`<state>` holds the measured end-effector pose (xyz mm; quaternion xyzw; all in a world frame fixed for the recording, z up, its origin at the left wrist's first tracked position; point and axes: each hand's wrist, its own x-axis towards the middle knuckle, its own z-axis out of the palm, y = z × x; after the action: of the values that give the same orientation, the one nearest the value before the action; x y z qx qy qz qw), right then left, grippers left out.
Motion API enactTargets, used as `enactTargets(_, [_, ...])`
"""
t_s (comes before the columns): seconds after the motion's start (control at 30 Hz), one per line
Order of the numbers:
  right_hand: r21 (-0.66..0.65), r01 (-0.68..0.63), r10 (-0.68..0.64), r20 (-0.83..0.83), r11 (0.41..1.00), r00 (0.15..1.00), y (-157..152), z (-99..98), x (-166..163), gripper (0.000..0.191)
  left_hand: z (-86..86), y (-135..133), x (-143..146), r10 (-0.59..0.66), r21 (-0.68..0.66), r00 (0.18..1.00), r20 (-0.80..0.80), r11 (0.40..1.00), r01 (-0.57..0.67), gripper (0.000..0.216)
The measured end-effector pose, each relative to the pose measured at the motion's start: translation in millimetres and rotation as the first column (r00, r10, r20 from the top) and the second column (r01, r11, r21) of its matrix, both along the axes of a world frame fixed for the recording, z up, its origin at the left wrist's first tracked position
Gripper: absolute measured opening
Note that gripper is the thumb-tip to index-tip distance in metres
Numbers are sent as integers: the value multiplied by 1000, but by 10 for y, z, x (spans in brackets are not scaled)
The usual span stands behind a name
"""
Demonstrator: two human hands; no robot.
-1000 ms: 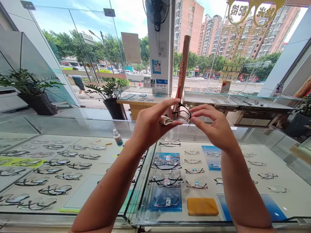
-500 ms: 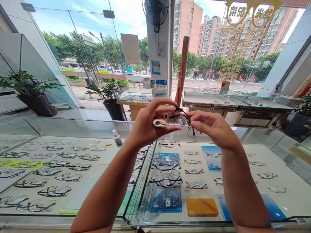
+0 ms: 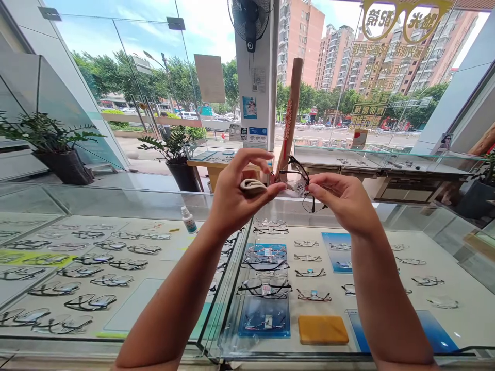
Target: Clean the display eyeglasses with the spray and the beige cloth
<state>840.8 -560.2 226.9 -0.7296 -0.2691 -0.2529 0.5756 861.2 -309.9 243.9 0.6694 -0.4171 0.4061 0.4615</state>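
Up above the glass counter, my right hand (image 3: 342, 198) pinches a pair of dark-rimmed eyeglasses (image 3: 297, 181) near the middle of the frame. One lens faces left and upward, while the other hangs partly behind my right fingers. My left hand (image 3: 242, 188) is just left of the glasses, with a folded pale cloth (image 3: 253, 186) tucked in its palm. Its forefinger curls over and its thumb stretches toward the near lens. Whether the left fingertips touch the frame I cannot tell.
Below is a glass display case (image 3: 154, 203) with rows of eyeglasses. A small white bottle (image 3: 188, 220) stands on its top at left. A yellow-brown case (image 3: 323, 330) lies at the front. Beyond are potted plants (image 3: 181, 172), a wooden post (image 3: 293, 108) and another display counter (image 3: 386, 165).
The eyeglasses have shifted slightly right and turned in my right hand. My left fingers have come away from the upper part of the frame and moved a little left, keeping the cloth.
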Motion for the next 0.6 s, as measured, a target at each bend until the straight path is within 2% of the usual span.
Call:
enactTargets(0.03, [15,49,-49,20,999,999,29,-5,-9,19,2,-15,-51,55,-23,998,-27,998,-56,36])
enactTargets(0.1, [33,165,-167,74,986,983,119,-17,-43,16,2,-56,-154,121,8,986,-113,993,-120,34])
enactTargets(0.2, [33,287,-289,180,957,940,297,-44,-109,12,-6,-136,-241,102,114,966,-236,991,-76,40])
enactTargets(0.27, [38,337,-334,273,941,902,410,-71,-140,11,-18,-179,-231,72,118,955,-286,992,-40,39])
enactTargets(0.43, [18,414,-382,421,910,823,578,-143,-144,13,-46,-185,-120,20,83,928,-371,997,11,43])
enactTargets(0.6, [-32,406,-351,441,914,826,633,-162,-172,17,-41,-142,-64,1,13,899,-439,1000,6,35])
